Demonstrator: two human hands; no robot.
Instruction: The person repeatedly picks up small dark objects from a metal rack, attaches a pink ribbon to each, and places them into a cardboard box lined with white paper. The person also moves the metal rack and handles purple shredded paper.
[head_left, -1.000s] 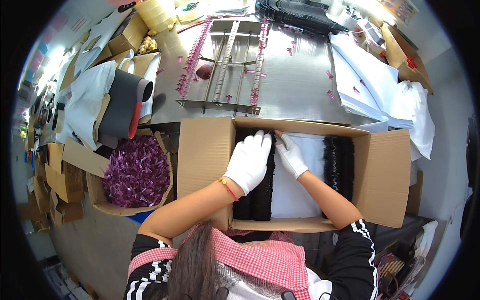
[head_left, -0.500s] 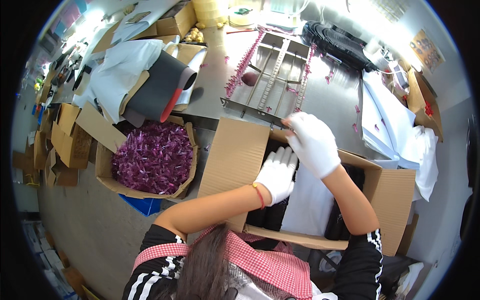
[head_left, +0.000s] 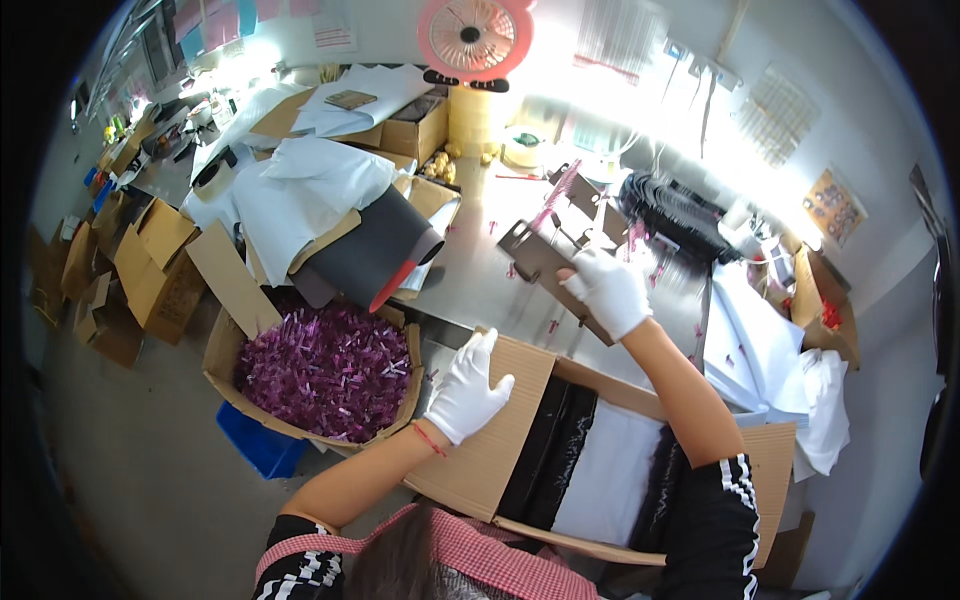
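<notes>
My right hand (head_left: pixel 612 292), in a white glove, is closed on the near side of a metal rack (head_left: pixel 545 262) over the steel table. The rack is tilted, and a row of small pink pieces (head_left: pixel 560 193) runs along its far-left side. My left hand (head_left: pixel 468 390), gloved too, hovers at the left flap of a cardboard carton (head_left: pixel 508 425), fingers stretched and thumb apart. Whether it touches the flap I cannot tell. Inside the carton lie black bundles (head_left: pixel 540 460) and a white sheet (head_left: pixel 610 475).
A carton of shiny purple pieces (head_left: pixel 330 370) stands at left, above a blue bin (head_left: pixel 255 440). White sheets and a dark roll (head_left: pixel 365 245) lie behind it. On the steel table (head_left: pixel 480 290) are scattered pink pieces and a coiled black strip (head_left: pixel 670 215). A pink fan (head_left: pixel 470 38) is at the back.
My right hand has taken hold of the rack, which is now turned and tilted. My left hand has moved left, out of the carton to its flap. The view has shifted upward.
</notes>
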